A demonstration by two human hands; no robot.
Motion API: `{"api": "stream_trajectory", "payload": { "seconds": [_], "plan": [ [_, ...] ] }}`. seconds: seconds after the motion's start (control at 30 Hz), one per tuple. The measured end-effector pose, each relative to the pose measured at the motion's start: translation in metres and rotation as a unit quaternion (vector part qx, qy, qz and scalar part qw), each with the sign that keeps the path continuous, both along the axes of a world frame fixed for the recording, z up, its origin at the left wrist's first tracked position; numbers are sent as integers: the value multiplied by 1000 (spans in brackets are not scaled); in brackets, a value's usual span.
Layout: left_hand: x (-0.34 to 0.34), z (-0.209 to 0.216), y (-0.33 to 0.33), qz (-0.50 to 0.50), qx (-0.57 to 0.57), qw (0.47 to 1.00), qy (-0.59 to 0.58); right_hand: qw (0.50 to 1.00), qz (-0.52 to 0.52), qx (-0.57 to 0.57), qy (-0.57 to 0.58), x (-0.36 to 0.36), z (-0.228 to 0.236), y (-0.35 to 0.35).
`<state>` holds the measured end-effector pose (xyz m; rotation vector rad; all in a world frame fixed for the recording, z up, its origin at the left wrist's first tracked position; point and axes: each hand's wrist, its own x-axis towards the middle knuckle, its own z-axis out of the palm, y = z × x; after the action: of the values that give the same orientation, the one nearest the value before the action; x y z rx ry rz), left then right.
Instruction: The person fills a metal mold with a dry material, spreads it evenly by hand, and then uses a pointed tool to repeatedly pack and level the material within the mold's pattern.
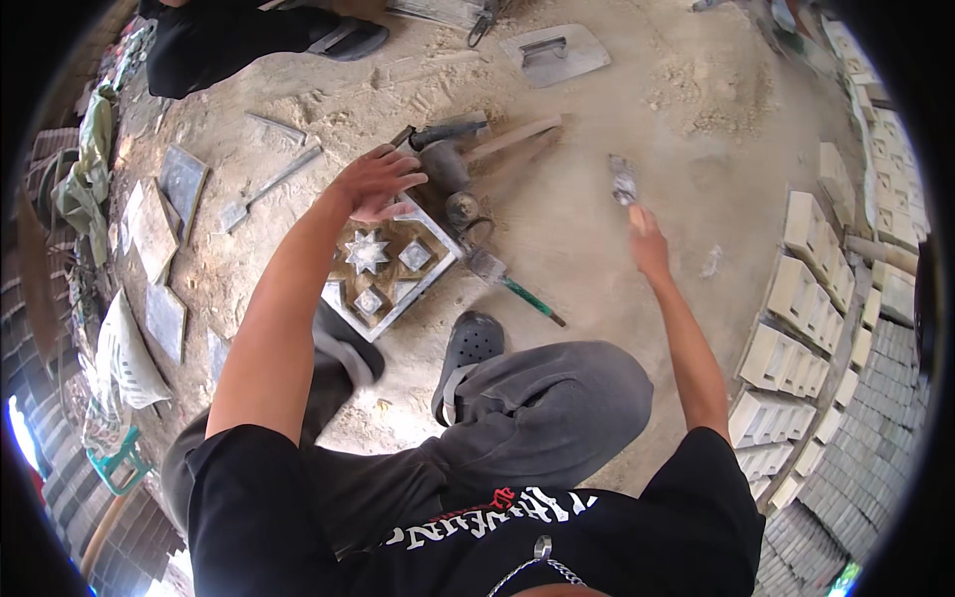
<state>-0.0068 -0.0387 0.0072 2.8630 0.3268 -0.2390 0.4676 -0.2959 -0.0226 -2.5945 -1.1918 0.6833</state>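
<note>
My left hand (376, 185) has its fingers stretched out over the far edge of a square metal-framed mould (410, 310). Star and diamond shapes show inside the mould; whether my fingers touch its rim I cannot tell. In my right hand (649, 244) is a small trowel-like tool (624, 183), its metal head smeared by motion, held over the dusty ground to the right. Just beyond the mould lie a dark cylindrical tool (444, 167) and a wooden handle (514, 138). Beside its right corner rests a flat-bladed tool with a green handle (532, 299).
A flat float with a handle (557, 55) lies at the back near a pile of sandy powder (716, 95). Pale moulded blocks (791, 313) line the right. Square plates (183, 184) and a white sack (129, 353) lie left. Another person's leg (214, 45) is far left.
</note>
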Motion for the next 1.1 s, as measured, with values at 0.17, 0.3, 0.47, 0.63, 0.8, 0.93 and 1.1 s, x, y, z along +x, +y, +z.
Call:
{"api": "stream_trajectory", "payload": {
  "seconds": [0.17,0.3,0.47,0.63,0.8,0.93,1.1],
  "plan": [
    [2,-3,-15,108,1,994,-4,996,-47,-55,52,-59,21,47],
    [45,0,-20,247,-57,964,76,997,60,-41,-6,-87,51,48],
    [114,51,-18,338,-123,933,18,980,173,-51,-81,-116,109,55],
    [136,62,-27,315,-81,945,-33,974,157,-125,-104,-178,191,53],
    [126,82,-35,302,-105,947,-29,975,106,-158,-118,-189,223,46],
    [101,74,-29,331,-98,938,7,973,89,-164,-136,-171,219,47],
    [62,60,-1,337,-102,934,57,980,53,-167,-95,-118,198,62]
  ]
}}
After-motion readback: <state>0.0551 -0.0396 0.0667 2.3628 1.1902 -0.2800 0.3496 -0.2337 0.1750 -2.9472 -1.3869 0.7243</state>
